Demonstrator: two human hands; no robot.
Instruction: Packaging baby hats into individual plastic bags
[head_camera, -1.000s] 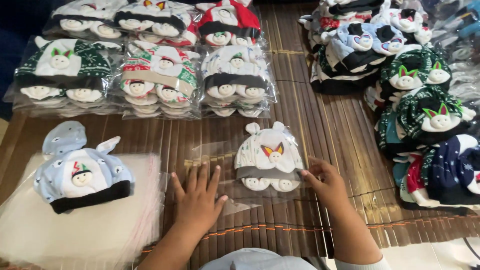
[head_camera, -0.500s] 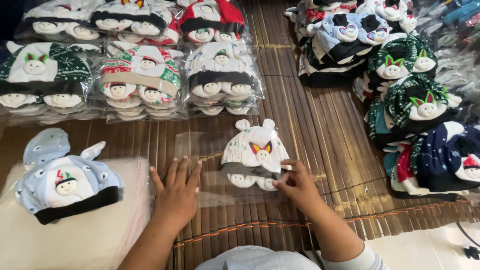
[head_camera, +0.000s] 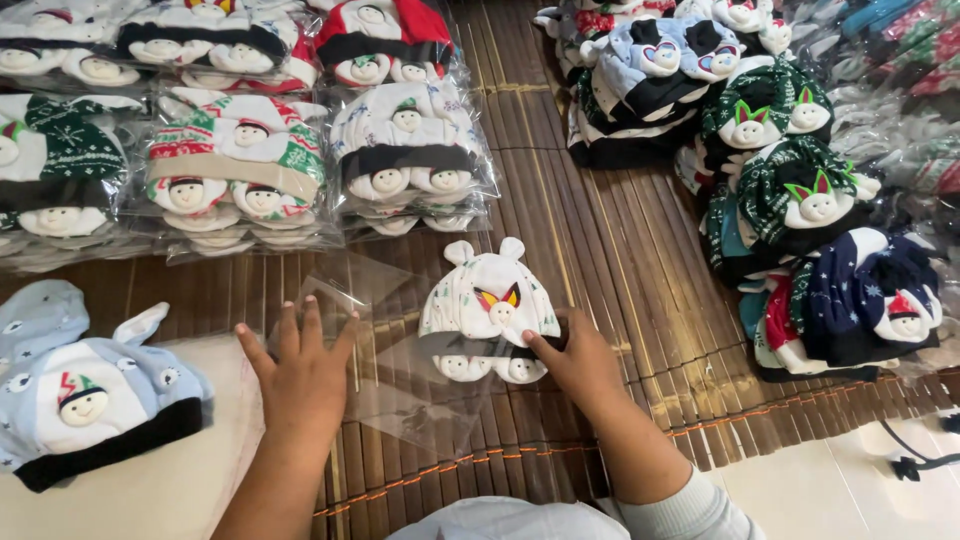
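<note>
Seen from above, two bare hands work on a ribbed bamboo-slat mat (head_camera: 620, 260), brown and glossy, with thin orange stitching near its lower edge.

Far to the left of the left hand lies a pale blue knit hat (head_camera: 85, 400) with soft ears, a black ribbed band and a small round snowman face; it rests on a stack of flat white sheets (head_camera: 170, 490). Above the left hand, well apart, sit rows of bagged knit hats (head_camera: 240, 170) in shiny clear plastic, each showing white snowman faces.

The left hand (head_camera: 300, 375) lies flat, its grip fully spread, fingers pressed on the left part of a clear plastic bag (head_camera: 400, 400), a thin crinkled film that holds nothing under this palm but its own surface.

Just right of that hand, between the two hands, the white knit hat (head_camera: 488, 305) lies partly in the bag, rounded, with two small ears on top and little snowman faces along its lower band.

The right hand (head_camera: 575, 365) touches the hat's lower right edge; its grip looks loosely curled with fingertips against the band, though whether it pinches the fabric cannot be told.

Farther right of that hand, loose hats (head_camera: 800, 190) in green, blue and navy knit are heaped in a pile.
</note>
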